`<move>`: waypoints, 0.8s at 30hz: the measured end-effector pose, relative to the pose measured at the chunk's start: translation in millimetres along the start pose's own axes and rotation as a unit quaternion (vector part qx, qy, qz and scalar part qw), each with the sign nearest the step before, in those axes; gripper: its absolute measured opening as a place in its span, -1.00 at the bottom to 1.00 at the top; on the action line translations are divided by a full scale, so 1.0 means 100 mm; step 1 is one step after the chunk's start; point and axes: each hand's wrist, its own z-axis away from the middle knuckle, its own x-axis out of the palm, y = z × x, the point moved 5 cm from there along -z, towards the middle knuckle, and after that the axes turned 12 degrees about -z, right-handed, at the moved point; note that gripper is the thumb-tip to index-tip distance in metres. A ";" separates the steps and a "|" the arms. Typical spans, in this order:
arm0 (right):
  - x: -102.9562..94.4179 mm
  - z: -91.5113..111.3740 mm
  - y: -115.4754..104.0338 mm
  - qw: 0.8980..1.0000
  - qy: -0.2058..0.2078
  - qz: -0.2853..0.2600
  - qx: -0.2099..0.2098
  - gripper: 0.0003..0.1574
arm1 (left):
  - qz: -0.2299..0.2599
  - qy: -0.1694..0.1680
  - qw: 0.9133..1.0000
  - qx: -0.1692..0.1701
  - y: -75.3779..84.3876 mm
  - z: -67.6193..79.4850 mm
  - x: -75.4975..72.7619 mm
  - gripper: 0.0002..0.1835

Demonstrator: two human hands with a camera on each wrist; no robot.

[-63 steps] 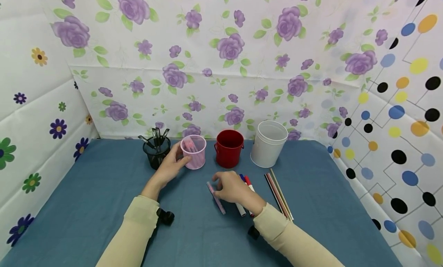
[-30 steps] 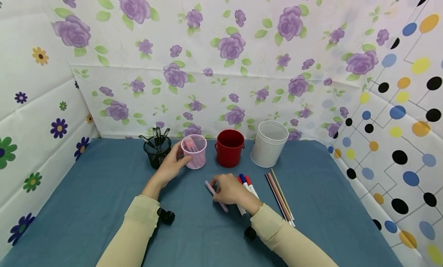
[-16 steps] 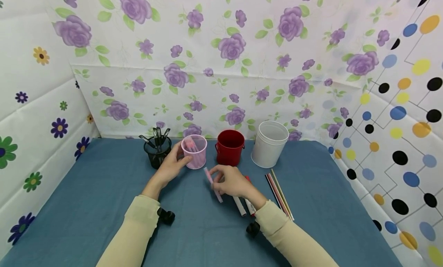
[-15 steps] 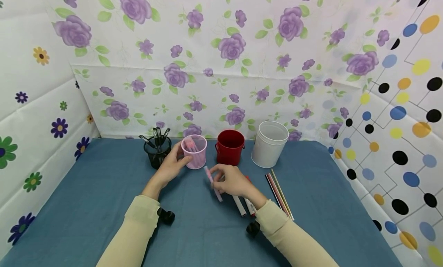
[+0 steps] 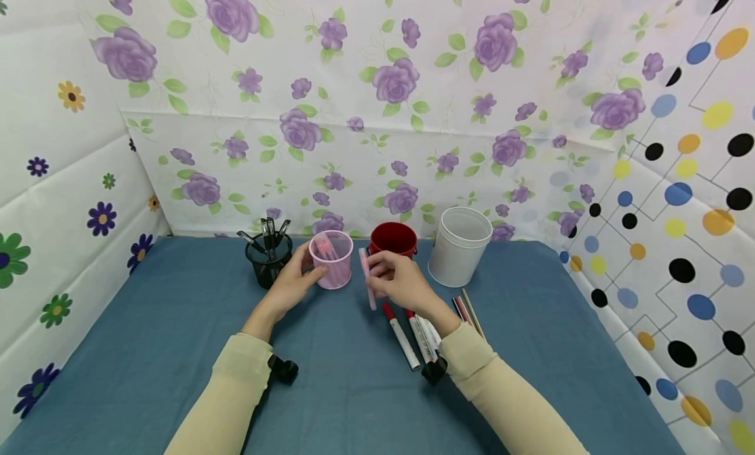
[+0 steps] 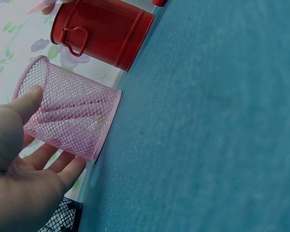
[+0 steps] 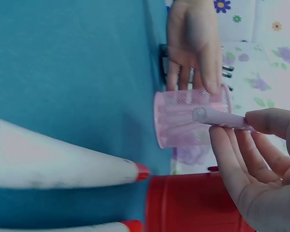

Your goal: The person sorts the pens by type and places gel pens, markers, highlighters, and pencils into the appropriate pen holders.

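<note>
My left hand [image 5: 289, 283] grips a pink mesh pen cup [image 5: 335, 275] that stands upright on the blue cloth. In the left wrist view its thumb lies on the near side of the cup by the rim, with the fingers [image 6: 67, 174] around the other side. Pink pens lean inside. My right hand [image 5: 407, 286] pinches a pale pink pen [image 7: 220, 118] between thumb and fingers, raised above the cloth just right of the cup. The pen stands nearly upright in the head view, and the hand covers part of the red bucket [image 5: 394, 237] behind it.
Left of the pink cup stands a black mesh cup [image 5: 267, 270] holding several dark-handled tools. A white bucket [image 5: 459, 252] stands right of the red one. White markers with red caps [image 5: 404, 342] and thin sticks [image 5: 472, 314] lie near the right forearm.
My right hand has picked the pink pen up off the cloth, lifting it away from me toward the cups and turning it more upright. My left hand stays on the pink cup.
</note>
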 end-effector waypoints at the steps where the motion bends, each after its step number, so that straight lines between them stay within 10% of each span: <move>1: -0.02 -0.02 -0.02 1.000 0.003 -0.004 -0.002 -0.61 | 0.000 0.000 1.000 -0.001 0.00 0.00 0.00 -0.22; 24: -0.01 -0.65 -0.54 0.997 0.045 0.021 -0.056 -0.58 | -0.008 0.000 1.000 -0.005 0.02 0.01 -0.01 -0.21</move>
